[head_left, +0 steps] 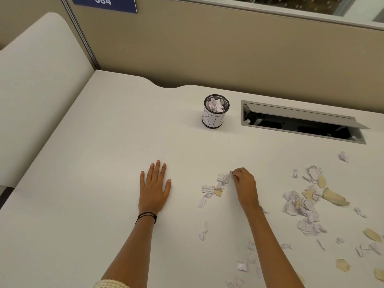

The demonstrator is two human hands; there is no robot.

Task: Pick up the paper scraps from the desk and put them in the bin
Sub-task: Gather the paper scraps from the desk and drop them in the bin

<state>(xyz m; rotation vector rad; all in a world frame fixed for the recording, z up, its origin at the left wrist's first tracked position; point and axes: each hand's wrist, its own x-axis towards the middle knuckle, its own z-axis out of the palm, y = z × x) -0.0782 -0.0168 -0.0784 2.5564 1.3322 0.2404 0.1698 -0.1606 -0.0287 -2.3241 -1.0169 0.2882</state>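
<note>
A small black mesh bin (215,112) with a white label reading BIN stands at the back middle of the white desk (104,142); crumpled paper fills its top. Several torn white and tan paper scraps (305,204) lie scattered on the right side. A smaller cluster of scraps (209,189) lies just left of my right hand (245,183). That hand is curled, its fingertips pinching a small paper scrap (231,173) beside a crumpled piece (223,178). My left hand (154,187) lies flat on the desk, fingers apart, holding nothing.
An open cable hatch (301,123) with a raised grey lid sits in the desk right of the bin. A beige partition wall (207,48) runs along the back, and a white side panel (37,90) stands at the left.
</note>
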